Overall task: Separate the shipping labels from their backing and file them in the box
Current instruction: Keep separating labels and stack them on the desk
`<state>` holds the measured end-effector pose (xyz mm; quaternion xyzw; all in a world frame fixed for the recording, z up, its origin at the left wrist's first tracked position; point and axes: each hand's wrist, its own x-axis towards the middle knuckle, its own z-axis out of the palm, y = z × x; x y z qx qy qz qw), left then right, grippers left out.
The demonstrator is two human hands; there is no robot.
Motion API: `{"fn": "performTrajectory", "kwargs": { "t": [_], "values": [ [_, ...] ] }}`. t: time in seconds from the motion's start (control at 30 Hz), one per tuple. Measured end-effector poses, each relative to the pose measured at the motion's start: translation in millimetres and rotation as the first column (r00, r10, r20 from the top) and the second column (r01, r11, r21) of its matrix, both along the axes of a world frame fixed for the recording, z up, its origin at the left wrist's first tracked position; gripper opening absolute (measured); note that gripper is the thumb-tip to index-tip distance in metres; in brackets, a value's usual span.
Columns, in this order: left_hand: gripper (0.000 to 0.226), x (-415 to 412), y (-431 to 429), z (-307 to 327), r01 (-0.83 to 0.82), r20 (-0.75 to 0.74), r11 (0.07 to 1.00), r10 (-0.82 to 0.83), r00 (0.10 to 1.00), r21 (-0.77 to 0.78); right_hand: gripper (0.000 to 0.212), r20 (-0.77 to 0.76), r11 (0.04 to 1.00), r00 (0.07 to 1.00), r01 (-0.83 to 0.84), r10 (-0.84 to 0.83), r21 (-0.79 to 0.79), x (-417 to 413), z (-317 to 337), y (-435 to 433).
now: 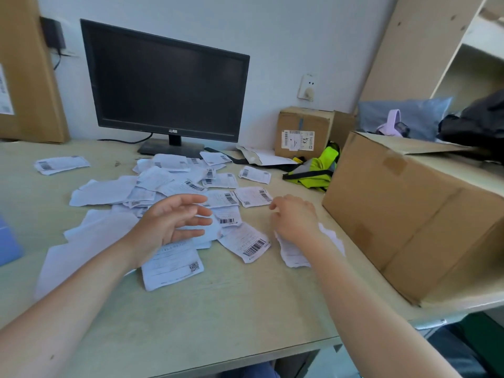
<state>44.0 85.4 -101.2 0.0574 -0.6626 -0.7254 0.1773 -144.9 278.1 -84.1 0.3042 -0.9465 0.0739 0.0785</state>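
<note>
Hovering above the scattered labels (pixel 174 184), the left hand (pixel 174 222) is held wide. Whether the right hand (pixel 296 216) has a grip on the near label (pixel 291 255) cannot be told. Tearing is risked by hasty peeling.

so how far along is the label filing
Done: can't tell, the big box hides its inside. In hand: the right hand is over a torn slip, grip unclear; the left hand hovers open above the labels. Left: many lie scattered on the desk.

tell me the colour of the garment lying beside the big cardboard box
The garment is fluorescent yellow-green with black trim; the head view shows it.
</note>
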Motion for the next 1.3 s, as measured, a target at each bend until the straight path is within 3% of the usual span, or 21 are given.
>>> {"fn": "performTrajectory", "kwargs": {
  "t": [0.07, 0.13, 0.2, 0.27, 0.37, 0.47, 0.6, 0.7, 0.87, 0.97, 1.07, 1.17, 1.23, 1.3],
  "values": [
    [0.028, 0, 0, 0, -0.05, 0.01, 0.998, 0.05, 0.999, -0.038, 0.043, 0.105, 0.999, 0.993, -0.047, 0.047, -0.007, 16, 8, -13],
    [0.026, 0, -1, -1, -0.086, 0.027, 0.995, 0.087, 0.996, -0.058, 0.064, 0.216, 0.984, 0.975, -0.093, 0.058, 0.153, 31, 16, -25],
    [0.026, 0, -2, -1, -0.101, 0.062, 0.992, 0.106, 0.992, -0.081, 0.074, 0.32, 0.968, 0.946, -0.132, 0.059, 0.213, 38, 20, -36],
    [0.031, 0, -4, -3, -0.115, 0.102, 0.986, 0.127, 0.987, -0.121, 0.076, 0.4, 0.979, 0.914, -0.138, 0.068, 0.149, 39, 20, -44],
    [0.026, -1, -6, -4, -0.172, 0.131, 0.974, 0.192, 0.973, -0.151, 0.07, 0.434, 0.99, 0.89, -0.121, 0.138, -0.066, 39, 15, -55],
    [0.026, -1, -8, -2, -0.216, 0.145, 0.966, 0.236, 0.961, -0.142, 0.065, 0.246, 0.971, 0.952, -0.133, 0.181, -0.199, 39, 21, -60],
    [0.031, 1, -8, 2, -0.251, 0.15, 0.961, 0.267, 0.952, -0.115, 0.06, -0.187, 0.972, 0.971, -0.178, 0.149, -0.152, 46, 47, -66],
    [0.033, 1, -5, 5, -0.269, 0.125, 0.959, 0.278, 0.952, -0.086, 0.054, -0.243, 0.969, 0.949, -0.229, 0.2, -0.096, 53, 64, -76],
    [0.058, 3, -8, 7, -0.159, 0.085, 0.987, 0.156, 0.984, 0.031, 0.054, -0.167, 0.873, 0.875, -0.474, 0.454, -0.115, 71, 60, -102],
    [0.047, 0, -13, 4, -0.237, 0.099, 0.967, 0.246, 0.964, -0.093, 0.061, -0.038, 0.76, 0.803, -0.576, 0.595, -0.301, 74, 49, -117],
    [0.036, 0, -25, 3, -0.464, 0.035, 0.861, 0.481, 0.876, -0.21, 0.062, 0.044, 0.679, 0.788, -0.499, 0.614, -0.539, 74, 41, -127],
    [0.025, 4, -38, 6, -0.678, -0.003, 0.729, 0.681, 0.733, -0.095, 0.046, 0.204, 0.653, 0.775, -0.324, 0.598, -0.684, 70, 36, -128],
    [0.019, 7, -46, 7, -0.756, -0.008, 0.654, 0.756, 0.655, -0.029, 0.025, 0.376, 0.763, 0.715, -0.34, 0.589, -0.55, 67, 30, -131],
    [0.013, 8, -51, 7, -0.792, -0.015, 0.61, 0.793, 0.61, 0.016, 0.023, 0.494, 0.827, 0.663, -0.435, 0.562, -0.358, 68, 20, -133]
  ]
}}
